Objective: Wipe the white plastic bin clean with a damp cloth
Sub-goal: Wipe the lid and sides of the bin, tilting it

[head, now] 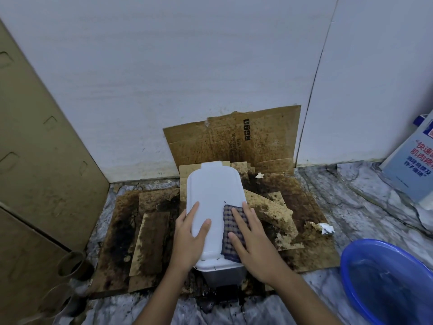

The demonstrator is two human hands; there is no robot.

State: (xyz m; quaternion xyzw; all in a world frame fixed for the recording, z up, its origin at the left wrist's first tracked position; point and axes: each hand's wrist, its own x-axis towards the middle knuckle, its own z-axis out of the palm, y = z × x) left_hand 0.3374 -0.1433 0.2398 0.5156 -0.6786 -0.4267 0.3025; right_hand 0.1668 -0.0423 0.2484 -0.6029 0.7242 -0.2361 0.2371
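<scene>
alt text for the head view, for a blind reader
A person's right hand presses a checked cloth onto the lidded white bin while the left hand touches its edge; stained cardboard lies beneath, a blue basin nearby.

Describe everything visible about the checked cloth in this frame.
The checked cloth is a small rag in dark blue and pale checks, roughly rectangular. It lies flat on the near right part of the white bin's lid, its near edge at the lid's rim. The right hand presses it with straight, spread fingers. Whether it is damp cannot be told.
</scene>
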